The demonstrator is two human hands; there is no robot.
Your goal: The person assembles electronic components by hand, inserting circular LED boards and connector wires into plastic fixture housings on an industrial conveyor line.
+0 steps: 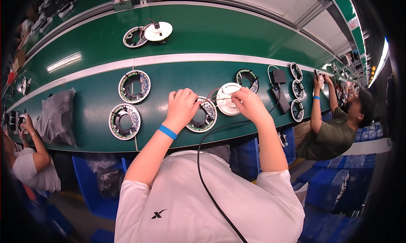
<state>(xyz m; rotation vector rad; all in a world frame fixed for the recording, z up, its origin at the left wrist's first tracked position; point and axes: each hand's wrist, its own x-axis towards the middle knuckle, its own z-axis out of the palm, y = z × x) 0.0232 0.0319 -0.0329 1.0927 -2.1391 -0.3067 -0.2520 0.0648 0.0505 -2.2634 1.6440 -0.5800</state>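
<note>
My left hand (182, 107) is over the left side of a white-rimmed ring with a circuit board (210, 121), its fingers pinched on thin wires (213, 100). The wires run between that ring and a round white disc (226, 109) lying to its right. My right hand (250, 102) reaches over the disc's right side, thumb and fingers pinched at the wires' other end. The fingertips hide exactly where the wires are gripped. The ring rests on the green bench (165, 69) close to its front edge.
Two similar rings (134, 86) stand to the left, another (247, 79) behind the disc, and several more (298, 90) to the right. A black box (279, 100) and cable lie nearby. A grey plastic bag (59, 116) is at far left. Co-workers (334, 129) sit on both sides.
</note>
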